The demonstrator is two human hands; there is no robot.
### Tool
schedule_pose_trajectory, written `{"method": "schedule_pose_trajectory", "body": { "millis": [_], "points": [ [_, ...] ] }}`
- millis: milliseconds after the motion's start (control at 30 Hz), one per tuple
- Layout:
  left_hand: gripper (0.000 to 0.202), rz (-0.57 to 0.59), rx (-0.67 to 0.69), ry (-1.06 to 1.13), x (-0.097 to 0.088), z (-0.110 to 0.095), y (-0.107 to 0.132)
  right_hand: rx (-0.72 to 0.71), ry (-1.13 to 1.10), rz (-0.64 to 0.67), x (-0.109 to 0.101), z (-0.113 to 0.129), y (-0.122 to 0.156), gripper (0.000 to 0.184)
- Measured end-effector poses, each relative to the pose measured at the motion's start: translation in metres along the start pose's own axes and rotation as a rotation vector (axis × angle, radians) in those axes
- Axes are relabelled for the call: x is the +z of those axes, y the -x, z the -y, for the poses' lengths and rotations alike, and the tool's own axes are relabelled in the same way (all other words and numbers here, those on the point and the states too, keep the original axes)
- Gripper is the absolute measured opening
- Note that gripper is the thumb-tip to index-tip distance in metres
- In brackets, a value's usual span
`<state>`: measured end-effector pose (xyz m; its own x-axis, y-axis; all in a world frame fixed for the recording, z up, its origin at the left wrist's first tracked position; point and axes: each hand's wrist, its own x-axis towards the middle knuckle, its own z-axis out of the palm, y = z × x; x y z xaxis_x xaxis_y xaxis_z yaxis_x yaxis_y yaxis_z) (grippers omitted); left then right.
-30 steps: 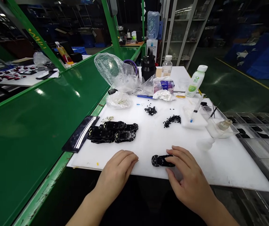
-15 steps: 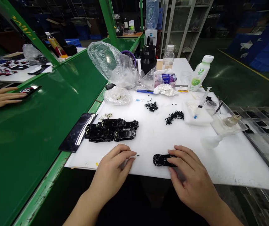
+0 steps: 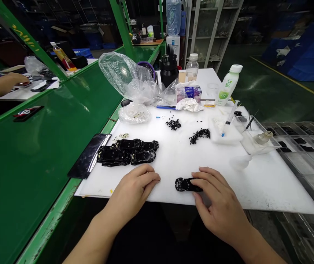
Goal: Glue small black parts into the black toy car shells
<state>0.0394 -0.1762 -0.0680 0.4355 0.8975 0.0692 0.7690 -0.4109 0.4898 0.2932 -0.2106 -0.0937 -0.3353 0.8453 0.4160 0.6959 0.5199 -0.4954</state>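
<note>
My left hand [image 3: 137,185] is closed in a pinch just above the white work surface [image 3: 167,168]. The tiny black part at its fingertips is almost wholly hidden by them. To the right, my right hand [image 3: 217,196] holds a black toy car chassis [image 3: 184,184] flat on the surface, thumb at the near edge and fingers over its right end. Several similar chassis [image 3: 143,157] lie stacked beyond my left hand. Two piles of tiny black parts, a left pile [image 3: 173,124] and a right pile [image 3: 200,135], lie farther back.
A dark glossy panel [image 3: 89,156] lies at the left edge. Plastic bags [image 3: 136,79], a black flask [image 3: 169,69] and a white-green bottle [image 3: 229,86] stand behind. At right are a syringe [image 3: 230,116] and a clear tray [image 3: 273,146]. A co-worker's arm [image 3: 1,85] shows far left.
My left fingertips have closed where the tiny black part lay, and it is now hidden. My right hand stays on the chassis. The co-worker's hand has left the dark item on the green bench.
</note>
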Motion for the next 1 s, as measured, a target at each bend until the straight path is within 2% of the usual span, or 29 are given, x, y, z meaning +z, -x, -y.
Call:
{"method": "schedule_pose_trajectory", "body": {
  "millis": [233,367,500,767,1000],
  "points": [
    [0.023,-0.026,0.076,-0.198,0.007,-0.004,-0.001,-0.002,-0.014,0.0,0.0,0.0,-0.001,0.025],
    [0.021,-0.106,0.08,-0.183,0.012,-0.008,-0.001,-0.004,-0.015,-0.007,0.0,0.0,-0.001,0.024],
    [0.02,-0.183,0.01,-0.116,0.015,-0.011,-0.002,-0.014,-0.011,-0.009,0.0,-0.001,0.0,0.022],
    [0.019,-0.141,-0.023,0.072,0.007,-0.002,0.003,0.029,-0.063,0.008,-0.003,0.002,-0.002,0.017],
    [0.021,-0.033,-0.011,0.006,0.002,-0.003,-0.007,0.079,-0.095,0.031,-0.006,-0.001,-0.004,0.012]
  ]
}}
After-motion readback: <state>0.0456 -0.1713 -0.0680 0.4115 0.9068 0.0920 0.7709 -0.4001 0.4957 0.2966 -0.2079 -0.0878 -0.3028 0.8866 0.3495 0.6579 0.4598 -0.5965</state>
